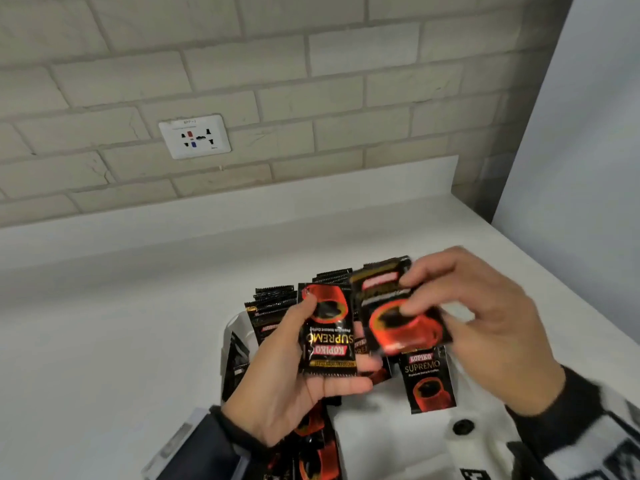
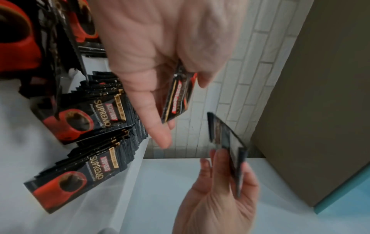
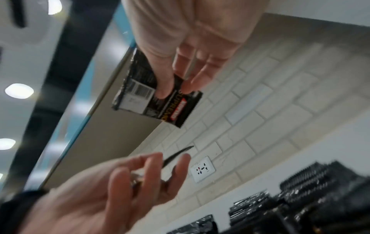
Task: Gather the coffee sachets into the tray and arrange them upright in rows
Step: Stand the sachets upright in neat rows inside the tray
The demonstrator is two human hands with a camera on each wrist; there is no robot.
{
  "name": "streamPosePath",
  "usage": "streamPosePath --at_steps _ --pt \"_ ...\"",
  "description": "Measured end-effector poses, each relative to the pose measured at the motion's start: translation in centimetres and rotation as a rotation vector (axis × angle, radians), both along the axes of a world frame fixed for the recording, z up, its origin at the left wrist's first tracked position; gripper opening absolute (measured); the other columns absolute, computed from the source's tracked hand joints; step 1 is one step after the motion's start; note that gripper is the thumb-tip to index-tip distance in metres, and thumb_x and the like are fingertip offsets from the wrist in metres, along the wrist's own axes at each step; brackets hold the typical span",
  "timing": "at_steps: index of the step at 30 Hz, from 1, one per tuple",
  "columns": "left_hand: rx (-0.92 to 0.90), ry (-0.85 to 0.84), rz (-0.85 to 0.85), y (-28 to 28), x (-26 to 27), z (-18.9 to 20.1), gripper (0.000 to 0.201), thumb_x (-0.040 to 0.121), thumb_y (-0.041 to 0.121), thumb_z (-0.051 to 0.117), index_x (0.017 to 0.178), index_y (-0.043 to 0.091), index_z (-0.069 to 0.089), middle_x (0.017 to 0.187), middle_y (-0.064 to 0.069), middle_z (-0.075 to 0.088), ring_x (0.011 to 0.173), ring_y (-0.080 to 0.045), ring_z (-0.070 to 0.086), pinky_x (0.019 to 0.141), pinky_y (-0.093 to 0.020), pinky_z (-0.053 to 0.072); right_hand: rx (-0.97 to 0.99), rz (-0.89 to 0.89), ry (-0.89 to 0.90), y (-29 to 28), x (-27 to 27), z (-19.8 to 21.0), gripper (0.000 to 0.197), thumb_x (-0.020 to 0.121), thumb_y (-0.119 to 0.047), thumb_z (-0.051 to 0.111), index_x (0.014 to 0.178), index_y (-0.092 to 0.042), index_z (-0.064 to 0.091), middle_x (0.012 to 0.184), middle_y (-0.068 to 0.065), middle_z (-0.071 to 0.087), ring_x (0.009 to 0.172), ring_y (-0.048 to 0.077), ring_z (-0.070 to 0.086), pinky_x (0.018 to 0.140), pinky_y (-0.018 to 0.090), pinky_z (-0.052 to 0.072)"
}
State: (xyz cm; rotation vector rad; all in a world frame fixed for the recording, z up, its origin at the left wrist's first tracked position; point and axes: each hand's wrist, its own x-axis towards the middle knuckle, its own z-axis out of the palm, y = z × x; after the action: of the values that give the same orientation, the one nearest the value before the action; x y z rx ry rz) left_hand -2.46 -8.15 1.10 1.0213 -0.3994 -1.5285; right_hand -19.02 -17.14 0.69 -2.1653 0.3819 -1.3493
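One sachet was gripped by the left hand, another pinched by the right hand; its barcode was shown only by the right wrist view.

Wall: pale, brick-patterned tiles with grey joints, standing at the far side behind the counter. Wall socket: white multi-pin plate, set low in the tiles to the left. Countertop: white, with a low upstand at the far edge; a plain panel rose at the right, and round ceiling lights glowed overhead.
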Motion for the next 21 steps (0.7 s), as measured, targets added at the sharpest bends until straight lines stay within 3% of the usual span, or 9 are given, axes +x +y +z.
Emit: streamPosePath --at_steps 3,6,8,10,12,15,18,21 --pt "-0.012 0.012 -0.065 -0.1 -0.2 -0.2 0.043 0.067 0.013 0.051 0.108 -0.001 0.054 0.088 -0.024 0.069 0.067 -0.035 0.068 0.050 -0.041 0.057 -0.114 0.096 0.099 0.2 -0.2 -0.4 0.033 0.072 0.008 0.051 0.081 -0.022 0.063 0.101 -0.005 0.055 0.095 0.001 0.056 0.077 0.011 0.045" --pt "-0.040 -0.032 -0.158 -0.3 -0.4 -0.4 0.061 0.053 -0.009 0.052 0.113 0.001 0.052 0.098 -0.028 0.066 0.071 -0.038 0.067 0.048 -0.040 0.057 -0.099 0.070 0.117 -0.3 -0.6 -1.1 0.030 0.075 0.001 0.047 0.083 -0.023 0.064 0.104 -0.007 0.055 0.095 0.001 0.057 0.079 0.011 0.044" --pt "-0.039 -0.093 -0.167 -0.5 -0.7 -0.3 0.054 0.060 -0.009 0.048 0.112 0.004 0.053 0.098 -0.027 0.066 0.072 -0.038 0.067 0.046 -0.036 0.057 -0.087 0.026 0.148 -0.8 -1.0 -1.4 0.033 0.076 0.005 0.051 0.084 -0.025 0.063 0.104 -0.010 0.055 0.097 0.001 0.057 0.081 0.010 0.044" --pt "-0.032 -0.198 -0.140 -0.9 -0.9 -0.4 0.039 0.076 -0.016 0.049 0.107 0.006 0.055 0.093 -0.024 0.068 0.072 -0.036 0.067 0.046 -0.031 0.056 -0.086 -0.012 0.170 -1.1 -1.6 -1.7 0.042 0.070 0.013 0.057 0.084 -0.026 0.063 0.104 -0.011 0.055 0.098 -0.001 0.056 0.082 0.009 0.043" --pt "-0.038 -0.299 -0.104 -1.0 -0.9 -0.5 0.032 0.085 -0.014 0.047 0.107 0.009 0.054 0.091 -0.022 0.070 0.068 -0.030 0.068 0.048 -0.027 0.056 -0.089 -0.041 0.178 -1.1 -2.2 -1.8 0.045 0.067 0.014 0.059 0.084 -0.027 0.063 0.103 -0.013 0.055 0.099 -0.003 0.056 0.083 0.007 0.043" --pt "-0.060 -0.475 -0.001 -1.2 -0.7 -0.7 0.024 0.084 -0.006 0.058 0.101 0.010 0.055 0.093 -0.023 0.066 0.062 -0.022 0.069 0.049 -0.024 0.056 0.027 -0.039 0.137 -1.4 -2.7 -1.7 0.045 0.067 0.013 0.062 0.084 -0.028 0.066 0.103 -0.016 0.057 0.102 -0.002 0.056 0.081 0.006 0.044" --pt "-0.100 -0.643 0.094 -1.2 0.0 -0.8 0.012 0.080 -0.001 0.065 0.088 0.008 0.062 0.076 -0.010 0.064 0.051 -0.012 0.062 0.044 -0.019 0.050 0.191 0.017 0.005 -1.5 -3.1 -1.5 0.030 0.067 -0.005 0.067 0.083 -0.029 0.070 0.099 -0.016 0.061 0.099 0.004 0.059 0.081 0.014 0.049" --pt "-0.106 -0.742 0.116 -1.4 0.6 -0.7 0.003 0.076 0.012 0.070 0.075 0.015 0.068 0.056 0.002 0.059 0.045 -0.006 0.051 0.048 -0.019 0.045 0.266 0.073 -0.045 -1.3 -3.4 -1.6 0.040 0.061 0.004 0.067 0.080 -0.031 0.071 0.098 -0.016 0.064 0.097 0.008 0.062 0.080 0.021 0.052"
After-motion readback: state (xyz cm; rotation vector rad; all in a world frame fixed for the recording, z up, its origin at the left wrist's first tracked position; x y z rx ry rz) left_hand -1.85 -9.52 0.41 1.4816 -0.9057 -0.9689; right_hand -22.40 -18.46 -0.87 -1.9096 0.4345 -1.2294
